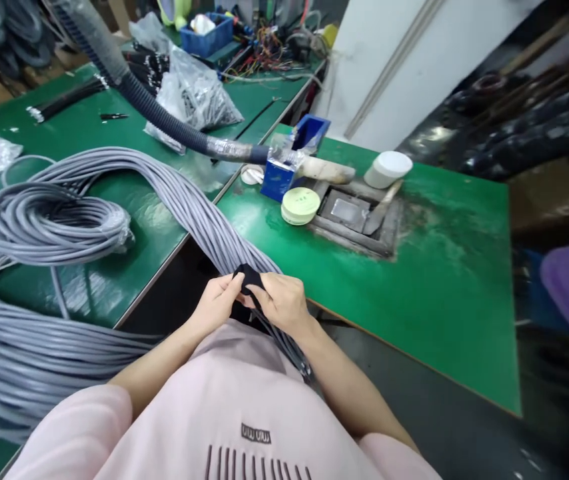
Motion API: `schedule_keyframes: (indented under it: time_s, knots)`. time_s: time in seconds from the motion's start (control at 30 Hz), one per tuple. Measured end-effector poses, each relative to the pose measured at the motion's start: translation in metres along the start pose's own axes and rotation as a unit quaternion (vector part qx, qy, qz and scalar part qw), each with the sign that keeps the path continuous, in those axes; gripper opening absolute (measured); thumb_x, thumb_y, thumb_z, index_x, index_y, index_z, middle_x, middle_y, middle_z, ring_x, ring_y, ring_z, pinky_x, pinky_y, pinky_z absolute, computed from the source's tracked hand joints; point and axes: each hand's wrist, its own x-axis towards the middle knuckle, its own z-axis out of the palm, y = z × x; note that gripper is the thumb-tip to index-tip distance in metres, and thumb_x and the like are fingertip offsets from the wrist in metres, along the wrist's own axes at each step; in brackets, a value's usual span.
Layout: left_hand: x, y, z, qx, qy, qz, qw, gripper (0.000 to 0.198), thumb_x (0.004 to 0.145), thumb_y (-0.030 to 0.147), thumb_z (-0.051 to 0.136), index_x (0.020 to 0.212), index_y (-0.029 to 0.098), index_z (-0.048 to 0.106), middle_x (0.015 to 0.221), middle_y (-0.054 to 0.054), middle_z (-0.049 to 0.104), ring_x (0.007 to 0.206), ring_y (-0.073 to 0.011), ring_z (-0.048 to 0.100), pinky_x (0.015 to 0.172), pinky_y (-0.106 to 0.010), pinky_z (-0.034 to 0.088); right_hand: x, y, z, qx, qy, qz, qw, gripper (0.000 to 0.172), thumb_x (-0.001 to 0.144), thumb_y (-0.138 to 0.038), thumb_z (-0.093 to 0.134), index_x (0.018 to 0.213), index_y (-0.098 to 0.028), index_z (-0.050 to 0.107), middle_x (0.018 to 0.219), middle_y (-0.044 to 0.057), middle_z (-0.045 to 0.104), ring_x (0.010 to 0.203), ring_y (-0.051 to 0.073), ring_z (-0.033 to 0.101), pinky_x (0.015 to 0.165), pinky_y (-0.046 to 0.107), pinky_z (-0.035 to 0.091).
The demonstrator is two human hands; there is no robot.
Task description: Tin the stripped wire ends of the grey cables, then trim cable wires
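Black fabric piece [247, 280] sits pinched between both hands just above the person's waist, at the near end of a thick bundle of grey cables [199, 213]. The left hand [216, 305] is nearly closed on its left side, and the right hand [282, 303] grips its right side. Thin dark cable ends [284, 350] run down past the right hand over a pale pink shirt [234, 413]. Ahead, a green workbench [429, 300] holds a round green-lidded tin [300, 205] beside a metal tray [349, 213].

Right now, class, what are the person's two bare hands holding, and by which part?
The left hand and right hand pinch a soft black sleeve by its top, on a long grey cable bundle.
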Motion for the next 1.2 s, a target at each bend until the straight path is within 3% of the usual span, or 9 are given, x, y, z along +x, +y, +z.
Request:
schedule_keyframes:
  time_s: [0.13, 0.23, 0.33, 0.47, 0.67, 0.8, 0.97, 1.07, 1.2]
  knots:
    - [0.01, 0.005, 0.011, 0.036, -0.063, 0.024, 0.997, 0.052, 0.083, 0.059, 0.056, 0.06, 0.013, 0.067, 0.056, -0.006, 0.066, 0.056, -0.0161, 0.064, 0.065, -0.029, 0.054, -0.003, 0.004, -0.014, 0.062, 0.067, 0.106, 0.99, 0.048, 0.096, -0.042, 0.038, 0.054, -0.021, 0.046, 0.049, 0.0, 0.046, 0.048, 0.012, 0.044, 0.052, 0.026, 0.038]
    - [0.021, 0.002, 0.015, -0.023, -0.024, 0.049, 0.998, 0.042, 0.08, 0.052, 0.064, 0.066, 0.013, 0.068, 0.061, -0.004, 0.068, 0.057, -0.0141, 0.062, 0.063, -0.026, 0.051, -0.007, 0.002, -0.02, 0.175, 0.063, 0.159, 0.97, 0.031, 0.095, -0.04, 0.043, 0.078, -0.02, 0.06, 0.065, -0.001, 0.058, 0.051, 0.011, 0.052, 0.049, 0.023, 0.043]
    - [0.033, -0.004, 0.019, -0.103, 0.013, 0.058, 0.993, 0.034, 0.08, 0.047, 0.066, 0.072, 0.014, 0.069, 0.065, -0.002, 0.068, 0.057, -0.0108, 0.058, 0.06, -0.022, 0.047, -0.015, -0.005, -0.02, 0.223, 0.063, 0.154, 0.96, 0.022, 0.095, -0.033, 0.045, 0.104, -0.02, 0.06, 0.087, 0.003, 0.066, 0.063, 0.011, 0.063, 0.051, 0.021, 0.049]
    - [0.034, -0.006, 0.032, -0.143, 0.021, 0.043, 0.989, 0.029, 0.079, 0.044, 0.069, 0.083, 0.016, 0.073, 0.076, -0.002, 0.07, 0.07, -0.0124, 0.063, 0.067, -0.022, 0.049, -0.022, -0.012, -0.02, 0.12, 0.11, 0.129, 0.978, 0.016, 0.093, -0.029, 0.05, 0.085, -0.019, 0.059, 0.069, -0.001, 0.064, 0.056, 0.01, 0.06, 0.053, 0.02, 0.045]
    - [0.018, 0.003, 0.065, -0.277, -0.074, -0.029, 0.957, 0.045, 0.08, 0.045, 0.068, 0.119, 0.023, 0.064, 0.127, -0.007, 0.063, 0.123, -0.0243, 0.054, 0.105, -0.036, 0.042, 0.003, 0.006, -0.019, -0.099, 0.195, 0.103, 0.97, 0.042, 0.098, -0.035, 0.04, 0.061, -0.019, 0.051, 0.055, 0.0, 0.055, 0.051, 0.01, 0.049, 0.055, 0.024, 0.036]
    - [0.021, 0.004, 0.066, -0.295, -0.037, -0.006, 0.955, 0.05, 0.081, 0.035, 0.069, 0.129, 0.03, 0.055, 0.144, -0.003, 0.05, 0.137, -0.0217, 0.04, 0.114, -0.033, 0.033, 0.011, 0.008, -0.006, -0.187, 0.191, 0.116, 0.957, 0.043, 0.101, -0.034, 0.028, 0.083, -0.016, 0.063, 0.068, 0.006, 0.064, 0.059, 0.014, 0.056, 0.059, 0.026, 0.04]
    - [0.034, 0.007, 0.05, -0.3, -0.012, -0.003, 0.954, 0.041, 0.089, 0.036, 0.059, 0.129, 0.027, 0.056, 0.135, -0.007, 0.058, 0.131, -0.0239, 0.048, 0.112, -0.04, 0.035, -0.008, -0.019, 0.009, -0.17, 0.101, 0.061, 0.978, 0.041, 0.098, -0.017, 0.026, 0.125, -0.004, 0.055, 0.084, 0.011, 0.068, 0.073, 0.018, 0.062, 0.067, 0.029, 0.046]
    - [0.034, 0.007, 0.046, -0.326, -0.025, -0.061, 0.943, 0.039, 0.092, 0.042, 0.052, 0.125, 0.022, 0.059, 0.124, -0.011, 0.065, 0.123, -0.0255, 0.056, 0.109, -0.045, 0.039, -0.017, -0.024, 0.009, -0.179, 0.074, 0.041, 0.98, 0.038, 0.097, -0.016, 0.03, 0.115, -0.007, 0.062, 0.072, 0.007, 0.065, 0.063, 0.016, 0.059, 0.061, 0.029, 0.043]
    - [0.025, 0.003, 0.051, -0.357, -0.047, -0.105, 0.927, 0.047, 0.094, 0.053, 0.041, 0.128, 0.024, 0.056, 0.133, -0.009, 0.059, 0.126, -0.0242, 0.053, 0.109, -0.044, 0.04, -0.005, -0.006, 0.005, -0.171, 0.101, 0.067, 0.978, 0.042, 0.099, -0.033, 0.036, 0.071, -0.017, 0.064, 0.06, 0.004, 0.063, 0.055, 0.013, 0.055, 0.058, 0.027, 0.037]
